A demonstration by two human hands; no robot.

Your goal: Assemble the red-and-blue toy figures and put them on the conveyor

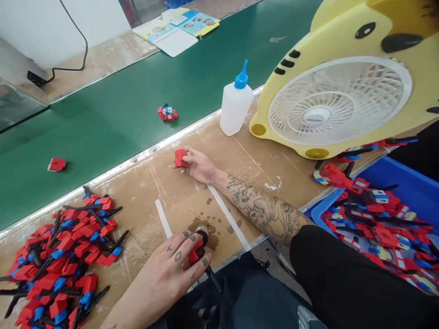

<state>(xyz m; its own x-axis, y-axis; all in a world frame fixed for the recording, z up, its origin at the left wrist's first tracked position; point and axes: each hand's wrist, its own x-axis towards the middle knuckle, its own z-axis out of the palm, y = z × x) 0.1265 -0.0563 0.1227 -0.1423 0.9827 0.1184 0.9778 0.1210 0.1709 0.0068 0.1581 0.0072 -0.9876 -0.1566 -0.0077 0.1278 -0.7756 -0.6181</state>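
Observation:
My right hand (201, 167) pinches a small red plastic piece (180, 158) between thumb and fingers, over the brown worktop near the green belt. Close to the table's front edge, my left hand (171, 265) is closed around a red and black toy part (195, 254). A thin black rod (213, 278) sticks out below its fingers. Just beyond those fingers is a round black thing (201, 234) with a pale top; whether it belongs to the held part I cannot tell. Dark wet spots surround it on the worktop.
A heap of red, blue and black toy parts (72, 242) lies at left. The green conveyor belt (120, 107) carries two small pieces. A white squeeze bottle (236, 107) with blue nozzle stands by a yellow fan (264, 107). A blue bin (404, 178) of parts sits at right.

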